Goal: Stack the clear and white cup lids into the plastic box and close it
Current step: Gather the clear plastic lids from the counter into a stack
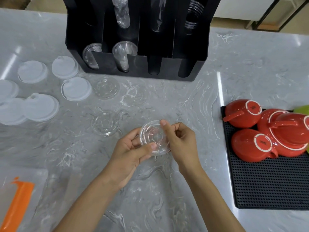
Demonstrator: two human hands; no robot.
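Observation:
A clear round cup lid (154,137) hangs above the grey marble counter between both hands. My left hand (132,149) pinches its near-left rim with thumb on top. My right hand (179,139) grips its right edge, fingers curled and thumb on the far rim. Two more clear lids lie flat on the counter, one (105,123) just left of the hands and one (106,87) farther back. Several white lids (76,88) are spread over the far left. The plastic box with an orange latch (18,198) sits at the near left corner, only partly in view.
A black cup-and-lid organiser (140,66) stands at the back centre with clear cups in its slots. On the right, a black perforated mat (270,185) carries several upturned red cups (250,144).

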